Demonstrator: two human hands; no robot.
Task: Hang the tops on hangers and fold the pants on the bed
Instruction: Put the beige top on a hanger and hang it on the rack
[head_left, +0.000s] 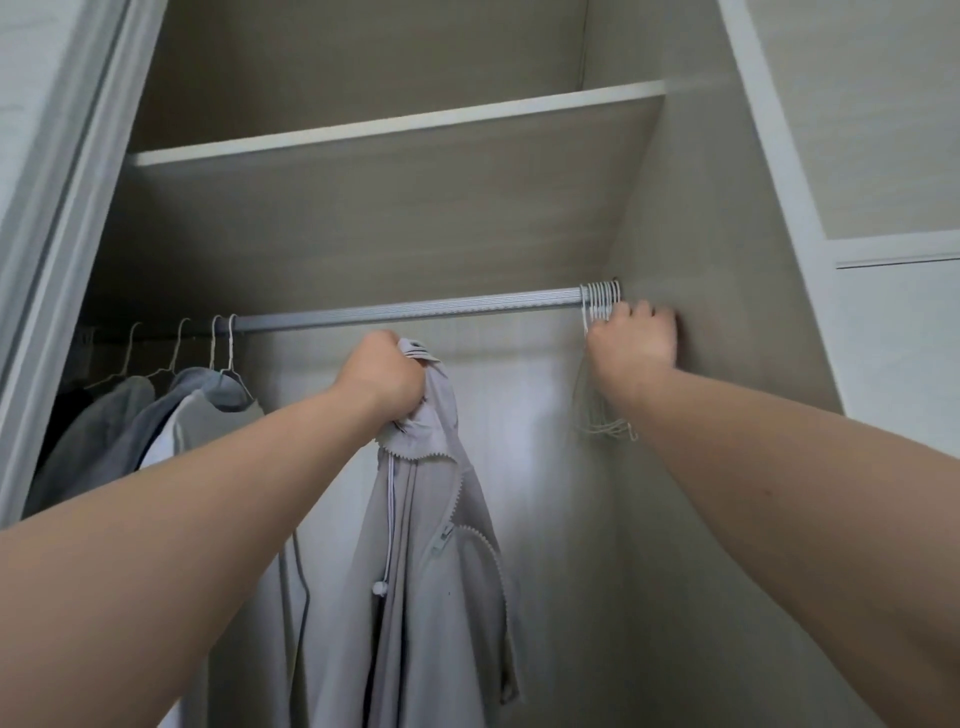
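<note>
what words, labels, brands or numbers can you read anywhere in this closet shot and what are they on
None can be read.
Patch at the collar of the jacket, beside the left hand: dark stripes only, too blurred for letters.
Rod, shelf, hangers gripped by the right hand, hung clothes: no text visible.

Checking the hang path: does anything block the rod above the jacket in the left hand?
Nothing visible does. The rod is bare above the jacket gripped by the left hand; hung tops sit further left, and the empty hangers gripped by the right hand bunch at its right end.
</note>
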